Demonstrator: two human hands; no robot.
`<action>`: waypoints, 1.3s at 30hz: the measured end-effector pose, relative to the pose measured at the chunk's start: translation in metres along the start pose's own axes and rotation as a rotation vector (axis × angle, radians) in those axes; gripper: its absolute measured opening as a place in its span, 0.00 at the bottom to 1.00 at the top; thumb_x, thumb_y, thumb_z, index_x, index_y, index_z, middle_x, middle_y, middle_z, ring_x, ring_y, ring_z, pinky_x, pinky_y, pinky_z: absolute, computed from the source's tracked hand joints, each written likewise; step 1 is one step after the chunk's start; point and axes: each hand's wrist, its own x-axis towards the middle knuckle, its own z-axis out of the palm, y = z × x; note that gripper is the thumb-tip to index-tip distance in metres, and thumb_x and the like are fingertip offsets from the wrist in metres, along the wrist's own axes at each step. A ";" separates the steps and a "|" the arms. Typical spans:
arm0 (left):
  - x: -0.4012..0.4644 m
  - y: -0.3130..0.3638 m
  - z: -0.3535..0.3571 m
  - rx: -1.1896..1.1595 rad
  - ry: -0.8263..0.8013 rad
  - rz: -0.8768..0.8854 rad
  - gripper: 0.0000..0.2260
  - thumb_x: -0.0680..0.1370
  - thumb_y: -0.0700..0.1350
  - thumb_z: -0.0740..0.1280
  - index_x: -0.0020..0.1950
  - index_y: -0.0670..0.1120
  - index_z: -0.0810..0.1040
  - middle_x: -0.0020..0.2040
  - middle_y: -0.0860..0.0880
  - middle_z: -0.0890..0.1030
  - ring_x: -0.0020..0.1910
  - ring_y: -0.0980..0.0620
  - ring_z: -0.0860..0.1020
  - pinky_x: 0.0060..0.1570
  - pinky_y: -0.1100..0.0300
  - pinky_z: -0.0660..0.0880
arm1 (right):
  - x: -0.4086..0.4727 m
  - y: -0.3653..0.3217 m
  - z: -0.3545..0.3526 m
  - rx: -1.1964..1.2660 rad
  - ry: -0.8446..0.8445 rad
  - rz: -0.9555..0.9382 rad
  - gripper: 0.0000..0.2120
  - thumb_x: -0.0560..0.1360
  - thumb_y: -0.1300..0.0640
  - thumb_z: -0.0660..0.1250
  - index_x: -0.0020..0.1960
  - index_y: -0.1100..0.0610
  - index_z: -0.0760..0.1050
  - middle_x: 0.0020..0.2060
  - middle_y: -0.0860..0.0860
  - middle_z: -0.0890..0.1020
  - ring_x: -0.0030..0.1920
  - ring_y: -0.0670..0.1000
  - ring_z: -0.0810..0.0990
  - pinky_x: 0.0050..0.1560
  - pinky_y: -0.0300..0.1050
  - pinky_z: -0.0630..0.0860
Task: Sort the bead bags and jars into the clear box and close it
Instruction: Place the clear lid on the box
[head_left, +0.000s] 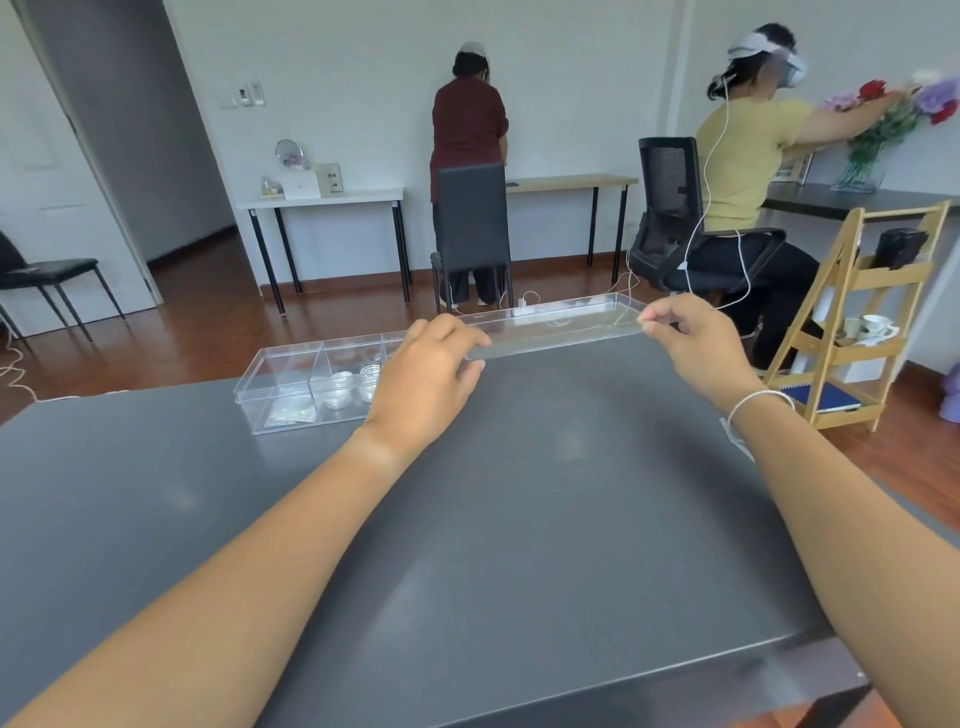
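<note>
Over the table (519, 519) the clear lid (556, 327) is pinched at its ends by the left hand (426, 374) and right hand (696, 348), raised beside the box (275, 374), where bag (291, 413) and jars (340, 389) are already sorted, so only closing is judged left.

- Both hands hold the clear lid (558, 326) above the far edge of the grey table (519, 519), toward 12 o'clock.
- The left hand (428, 379) grips the lid's left end, fingers curled over its edge.
- The right hand (698, 345) pinches the right end between thumb and fingers; a white bracelet (756, 402) circles that wrist.
- At 11 o'clock the clear box (291, 387) lies open on the table, with small jars (340, 389) in a middle compartment and a bead bag (292, 413) in the left one.
- Two people work at desks by the far wall.
</note>
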 end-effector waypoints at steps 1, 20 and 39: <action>0.000 -0.002 -0.005 -0.005 0.035 0.008 0.09 0.75 0.42 0.65 0.55 0.46 0.78 0.52 0.46 0.79 0.52 0.44 0.72 0.44 0.51 0.74 | 0.000 -0.003 0.002 0.034 0.002 -0.002 0.05 0.73 0.62 0.64 0.43 0.53 0.76 0.45 0.48 0.76 0.47 0.48 0.72 0.50 0.37 0.65; -0.022 -0.101 -0.096 0.008 0.363 -0.120 0.09 0.76 0.42 0.65 0.55 0.45 0.79 0.46 0.44 0.77 0.45 0.43 0.75 0.46 0.55 0.72 | -0.017 -0.096 0.089 0.380 -0.196 -0.185 0.14 0.72 0.64 0.66 0.45 0.44 0.74 0.51 0.46 0.78 0.51 0.46 0.77 0.58 0.37 0.71; -0.048 -0.150 -0.099 -0.347 0.439 -0.438 0.17 0.73 0.50 0.67 0.61 0.59 0.72 0.39 0.63 0.80 0.40 0.63 0.77 0.47 0.74 0.70 | -0.005 -0.128 0.139 0.739 -0.147 0.030 0.12 0.76 0.64 0.60 0.54 0.51 0.75 0.41 0.49 0.80 0.38 0.48 0.79 0.43 0.37 0.80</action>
